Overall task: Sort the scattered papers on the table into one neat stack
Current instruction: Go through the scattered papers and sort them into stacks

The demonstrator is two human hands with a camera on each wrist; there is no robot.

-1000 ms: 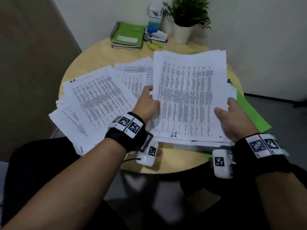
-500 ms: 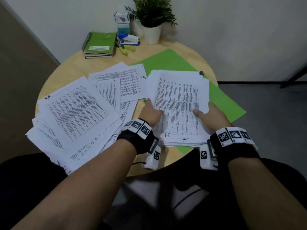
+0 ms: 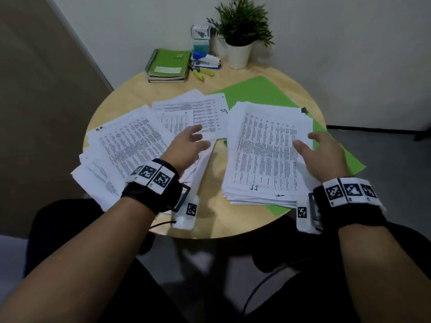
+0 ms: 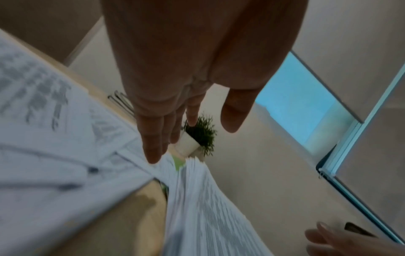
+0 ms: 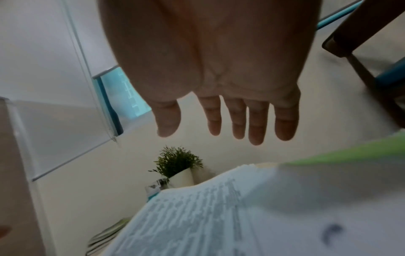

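Hovering with fingers spread and holding nothing, the right hand (image 3: 323, 152) floats over the stack (image 3: 268, 152)'s right edge; the empty, spread left hand (image 3: 184, 148) hangs above loose papers (image 3: 130, 145) beside it.

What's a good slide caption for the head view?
Both open hands, left hand and right hand, hover over gathered stack and scattered papers.

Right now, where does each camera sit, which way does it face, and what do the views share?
Head: worn high, looks down at the round table; shows both forearms, left hand and right hand.
Left wrist: under the left hand, looks along open fingers toward the potted plant.
Right wrist: under the right hand, above the paper stack.
All share plant and stack.
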